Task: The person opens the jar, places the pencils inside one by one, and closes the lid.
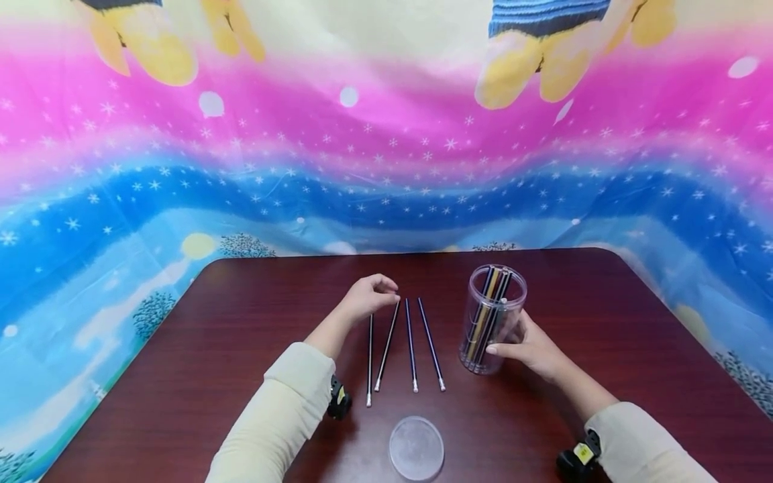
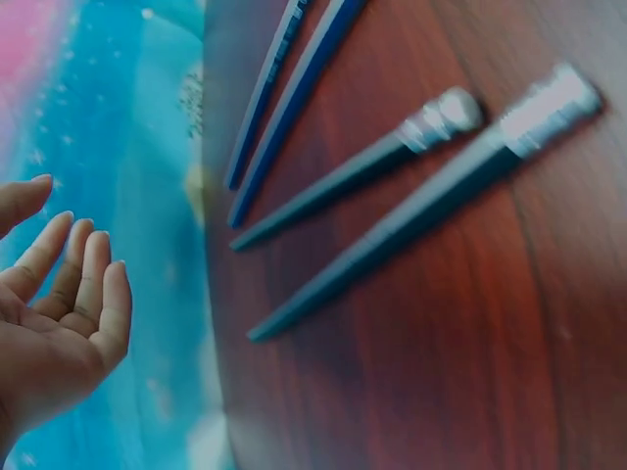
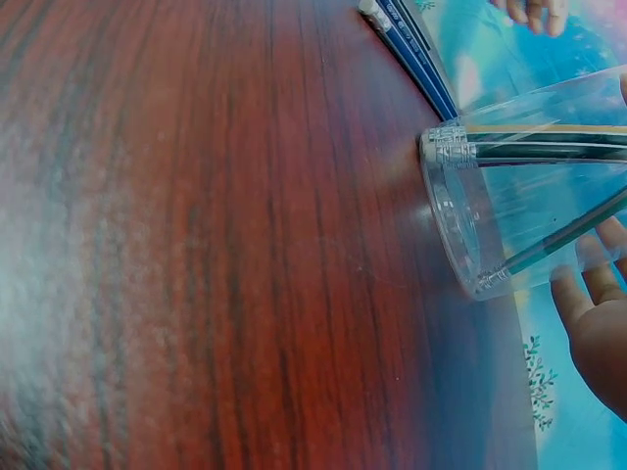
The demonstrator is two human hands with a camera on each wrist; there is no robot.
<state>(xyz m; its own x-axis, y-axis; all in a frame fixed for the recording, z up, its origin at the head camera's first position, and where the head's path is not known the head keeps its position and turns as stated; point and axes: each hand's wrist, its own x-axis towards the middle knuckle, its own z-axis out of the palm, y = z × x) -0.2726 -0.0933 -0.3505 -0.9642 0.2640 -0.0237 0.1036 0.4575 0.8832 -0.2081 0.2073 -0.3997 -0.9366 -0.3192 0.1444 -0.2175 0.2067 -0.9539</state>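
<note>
My right hand (image 1: 536,349) grips a clear plastic jar (image 1: 468,352) that stands upright toward the right of the table, thumb across its near side. Inside the jar lean several pencils (image 1: 483,315), dark ones and a gold one. In the left wrist view my left hand (image 2: 64,323) has loosely bent fingers and holds nothing. It hovers near the far tips of two dark pencils (image 2: 382,240) lying on the table. To their right, two blue pencils (image 1: 431,343) lie roughly side by side, their silver ends toward me.
A round clear lid (image 1: 417,448) lies near me at the front of the dark red-brown table (image 1: 272,288). Behind the far edge hangs a colourful patterned cloth (image 1: 386,154). Each wrist carries a small black camera (image 1: 339,399).
</note>
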